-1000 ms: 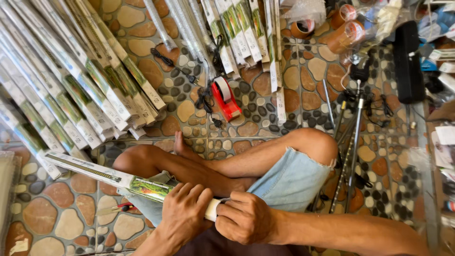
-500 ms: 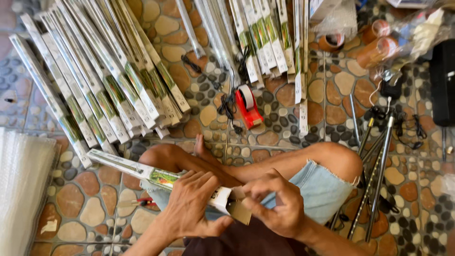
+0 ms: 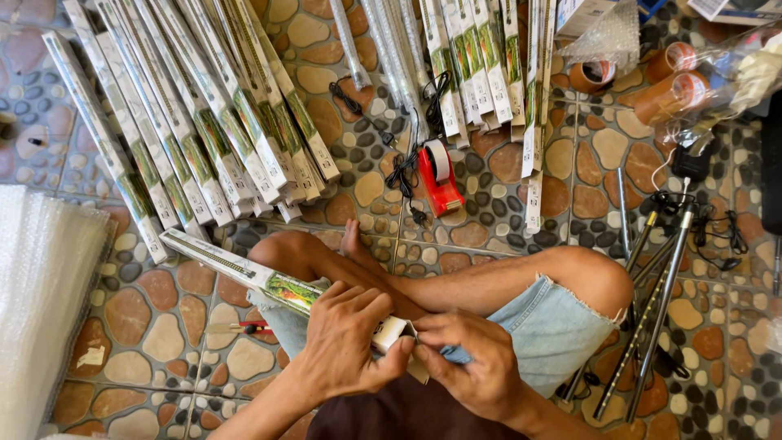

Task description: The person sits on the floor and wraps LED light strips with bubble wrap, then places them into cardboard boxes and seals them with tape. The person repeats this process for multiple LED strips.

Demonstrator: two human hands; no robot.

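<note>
I sit cross-legged on a pebble-pattern tile floor. My left hand point(image 3: 346, 338) grips the near end of a long, narrow white box point(image 3: 244, 273) with a green picture panel; the box lies slantwise across my lap toward the upper left. My right hand point(image 3: 476, 367) pinches the flap at the box's near end, fingertips touching those of the left hand. The very end of the box is hidden between my hands.
Several matching long boxes point(image 3: 204, 130) lie fanned out at upper left and more point(image 3: 481, 65) at top centre. A red tape dispenser point(image 3: 440, 181) and black cables sit ahead of my knees. Bubble wrap point(image 3: 41, 310) lies at left, metal tripod legs point(image 3: 652, 285) at right, brown tape rolls point(image 3: 668, 81) upper right.
The view has shifted, so the floor items sit lower and further right. My hands stay on the box's near end, with the right hand's fingers now pinching the flap.
</note>
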